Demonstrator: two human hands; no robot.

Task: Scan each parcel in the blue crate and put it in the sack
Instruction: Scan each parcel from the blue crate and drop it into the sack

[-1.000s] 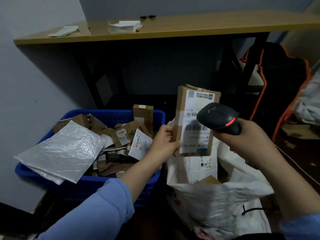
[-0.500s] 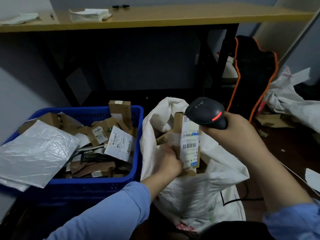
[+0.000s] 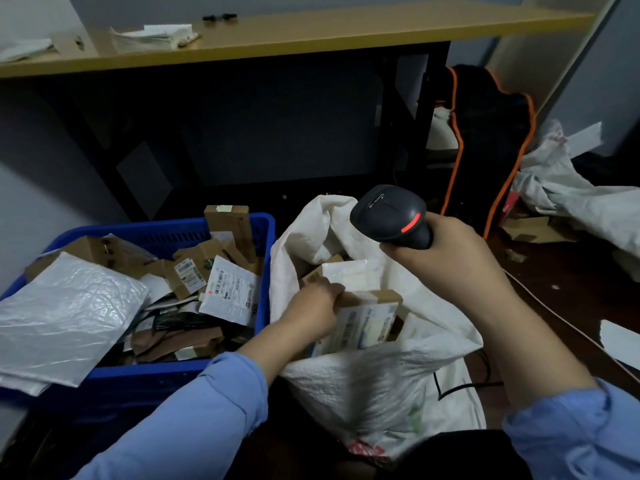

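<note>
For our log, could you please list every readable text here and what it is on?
Nothing reads clearly.
Label on the cardboard box in the left hand: blurred.
Label on the white mailer in the blue crate: digits too small.
Logo on the scanner in the right hand: too small.
Red print on the sack: unreadable.

A flat brown cardboard parcel with a white barcode label lies tilted, label up, in the mouth of the open white woven sack, its left end gripped by the left hand. The sack stands just beside the blue plastic crate, on the crate's right. Small cardboard boxes and labelled mailers fill the crate, and 1 large silver padded envelope overhangs its left rim. The right hand holds a black handheld scanner, red light lit, above the sack.
</note>
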